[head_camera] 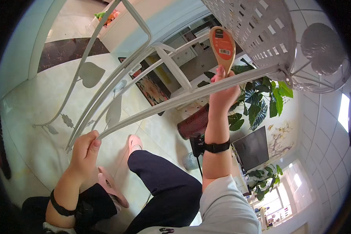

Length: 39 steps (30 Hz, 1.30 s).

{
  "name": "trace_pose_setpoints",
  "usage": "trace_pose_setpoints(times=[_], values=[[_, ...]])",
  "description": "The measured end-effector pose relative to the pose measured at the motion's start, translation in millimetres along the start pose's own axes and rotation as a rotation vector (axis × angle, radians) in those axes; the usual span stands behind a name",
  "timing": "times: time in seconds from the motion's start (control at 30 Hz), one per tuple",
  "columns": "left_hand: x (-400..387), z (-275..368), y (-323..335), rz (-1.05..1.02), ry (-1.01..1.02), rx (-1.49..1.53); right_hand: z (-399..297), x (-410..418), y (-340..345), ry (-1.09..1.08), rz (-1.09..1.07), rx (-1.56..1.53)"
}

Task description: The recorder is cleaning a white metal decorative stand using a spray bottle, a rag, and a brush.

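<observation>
A white metal rack with curved legs, leaf ornaments and a perforated upper panel (pixel 260 32) leans across the view. My left hand (pixel 83 152) is closed around the lower end of its frame tube (pixel 152 109). My right hand (pixel 225 92), raised near the upper part of that tube, grips the handle of a light wooden brush or paddle-shaped tool (pixel 223 48). The tool's back bears an orange label with writing; its other side is hidden. A grey metal leaf (pixel 321 48) sticks out beyond the panel.
Potted plants with large green leaves (pixel 256 102) and a dark red planter (pixel 193 121) stand beyond my right arm. Farther off are a television (pixel 253 147) and a patterned floor mat (pixel 152 84). My feet in pink slippers (pixel 112 187) are on the tiled floor.
</observation>
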<state>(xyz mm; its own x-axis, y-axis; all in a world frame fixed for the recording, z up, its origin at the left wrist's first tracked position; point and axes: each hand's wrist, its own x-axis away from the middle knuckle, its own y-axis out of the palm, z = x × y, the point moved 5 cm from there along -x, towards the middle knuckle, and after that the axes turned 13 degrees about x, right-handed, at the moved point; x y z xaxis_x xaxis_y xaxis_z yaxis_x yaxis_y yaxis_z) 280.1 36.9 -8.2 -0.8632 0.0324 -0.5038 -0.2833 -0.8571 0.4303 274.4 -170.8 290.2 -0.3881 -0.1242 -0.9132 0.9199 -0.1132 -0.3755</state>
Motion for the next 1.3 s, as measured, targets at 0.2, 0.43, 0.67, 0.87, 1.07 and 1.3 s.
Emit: trace_pose_setpoints(times=[0.2, 0.43, 0.67, 0.87, 1.07, 1.3], values=[[3, -8, -4, -0.072, -0.086, 0.078, -67, 19, -54, -0.485, 0.418, 0.165], [1, -6, -3, -0.043, -0.056, 0.055, -57, -1, -25, -0.495, 0.322, 0.273], [1, 0, -3, -0.065, -0.050, 0.003, -81, 14, -50, -0.513, 0.439, 0.100], [-1, 5, 1, -0.058, -0.017, 0.012, -85, 10, -37, -0.431, 0.295, 0.118], [1, 7, 0, -0.053, -0.019, 0.009, -74, -3, -13, -0.278, 0.084, 0.118], [0, 7, 1, -0.054, 0.035, -0.020, -70, 10, -38, -0.486, 0.536, 0.040]])
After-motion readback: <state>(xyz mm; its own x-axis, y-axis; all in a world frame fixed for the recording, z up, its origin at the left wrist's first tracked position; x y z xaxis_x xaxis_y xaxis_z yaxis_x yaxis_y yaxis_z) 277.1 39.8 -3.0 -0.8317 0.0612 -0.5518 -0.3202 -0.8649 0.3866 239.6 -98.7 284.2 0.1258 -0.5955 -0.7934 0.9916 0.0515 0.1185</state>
